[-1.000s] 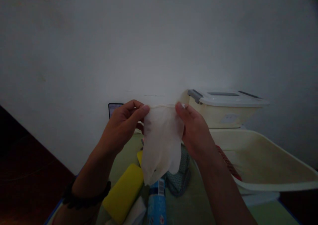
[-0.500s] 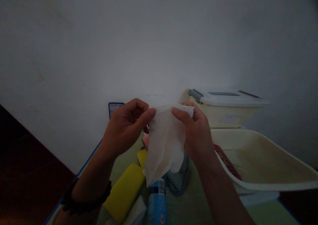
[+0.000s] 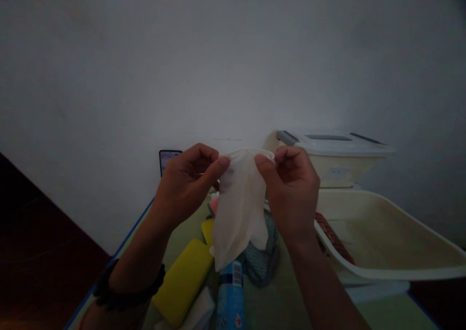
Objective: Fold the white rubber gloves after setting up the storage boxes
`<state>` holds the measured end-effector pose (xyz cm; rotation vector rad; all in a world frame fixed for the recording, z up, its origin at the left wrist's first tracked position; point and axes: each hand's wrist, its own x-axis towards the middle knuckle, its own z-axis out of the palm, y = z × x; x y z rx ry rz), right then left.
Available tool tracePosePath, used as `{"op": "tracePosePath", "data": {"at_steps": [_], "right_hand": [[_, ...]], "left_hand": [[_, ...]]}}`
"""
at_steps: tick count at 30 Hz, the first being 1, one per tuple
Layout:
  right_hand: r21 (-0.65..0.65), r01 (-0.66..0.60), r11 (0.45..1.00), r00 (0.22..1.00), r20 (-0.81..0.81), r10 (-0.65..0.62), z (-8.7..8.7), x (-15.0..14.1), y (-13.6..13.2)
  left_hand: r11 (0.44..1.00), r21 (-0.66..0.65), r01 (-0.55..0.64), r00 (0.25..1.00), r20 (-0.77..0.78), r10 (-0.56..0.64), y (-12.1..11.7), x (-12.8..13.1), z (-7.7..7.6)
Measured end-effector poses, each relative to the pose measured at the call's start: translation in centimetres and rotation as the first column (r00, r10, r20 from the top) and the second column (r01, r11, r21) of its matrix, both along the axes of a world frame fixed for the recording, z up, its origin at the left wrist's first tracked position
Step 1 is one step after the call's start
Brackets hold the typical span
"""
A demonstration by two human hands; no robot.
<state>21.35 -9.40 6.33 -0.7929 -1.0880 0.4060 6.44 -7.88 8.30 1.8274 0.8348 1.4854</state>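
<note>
A thin white glove (image 3: 238, 208) hangs cuff up between my two hands, its limp fingers pointing down. My left hand (image 3: 191, 184) pinches the left side of the cuff between thumb and fingers. At the cuff's right side, my right hand (image 3: 291, 189) grips the rim with the thumb in front. Below the glove lie a blue packet or can (image 3: 230, 301) with a barcode, a yellow sponge-like block (image 3: 184, 281) and a grey-green knitted cloth (image 3: 261, 264). Part of a pink cloth (image 3: 213, 205) shows behind the glove; the rest is hidden.
A cream basin (image 3: 393, 238) stands at the right with a red-brown patterned item (image 3: 335, 238) along its inner left side. Behind it is a lidded storage box (image 3: 335, 165). A phone (image 3: 167, 159) leans against the wall. The green table (image 3: 287, 301) has a blue edge.
My right hand has shifted its hold on the cuff, turning so its fingers pinch the rim's right end. The glove's cuff has risen slightly. My left hand stays almost in place.
</note>
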Motion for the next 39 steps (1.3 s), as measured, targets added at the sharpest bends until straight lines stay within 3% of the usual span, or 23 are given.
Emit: {"op": "tracePosePath", "data": {"at_steps": [5, 10, 19, 25, 29, 34, 39], "right_hand": [[0.066, 0.117, 0.991, 0.979, 0.163, -0.126, 0.04, -0.21, -0.54], [0.054, 0.027, 0.998, 0.979, 0.201, -0.037, 0.04, -0.36, -0.65], [-0.026, -0.117, 0.993, 0.970, 0.213, 0.120, 0.08, -0.37, -1.03], [-0.013, -0.156, 0.988, 0.960, 0.234, 0.155, 0.07, -0.42, -0.93], [-0.020, -0.144, 0.989, 0.960, 0.241, 0.144, -0.09, -0.39, -0.75], [-0.031, -0.184, 0.982, 0.951, 0.248, 0.186, -0.14, -0.18, -0.64], [-0.058, -0.210, 0.976, 0.936, 0.275, 0.218, -0.10, 0.33, -0.74]], "left_hand": [[0.998, 0.019, 0.066, 0.998, 0.007, -0.066, 0.06, -0.23, -0.26], [0.987, 0.108, 0.119, 0.992, -0.066, -0.112, 0.18, -0.45, -0.79], [0.947, 0.320, 0.041, 0.974, -0.224, 0.033, -0.28, -0.36, -0.68], [0.825, 0.564, -0.012, 0.931, -0.295, 0.215, -0.29, -0.08, -0.14], [0.783, 0.622, -0.011, 0.918, -0.305, 0.255, -0.10, -0.03, -0.19], [0.798, 0.603, -0.007, 0.928, -0.293, 0.230, -0.01, -0.19, -0.34], [0.864, 0.502, -0.038, 0.939, -0.279, 0.203, -0.11, -0.33, -0.56]]}}
